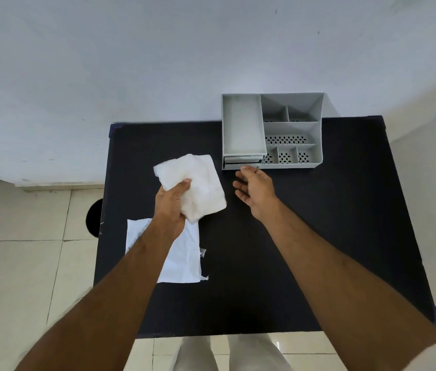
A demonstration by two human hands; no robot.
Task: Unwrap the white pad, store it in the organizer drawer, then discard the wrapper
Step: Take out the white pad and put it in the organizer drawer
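A person stands at a small black counter set against a pale wall, both bare forearms reaching forward over it. The left hand grips a white pad, unwrapped and rumpled, lifted a little above the counter near its middle; the thumb lies across the pad's near edge and the other fingers are curled beneath it, pinching it firmly. Below that arm, a flat white wrapper lies on the counter near the left edge, creased, with a torn strip curling off its right side.

The right hand is empty, palm turned inward, fingers loosely spread and slightly curved. Its fingertips are at the front of a grey plastic organizer standing at the far edge of the counter. Whether they touch it cannot be told. The organizer has a long open tray on its left, small perforated compartments on its right, and two shallow drawers stacked under the tray, right at the fingertips.

A dark round shape shows on the tiled floor beside the counter's left edge.
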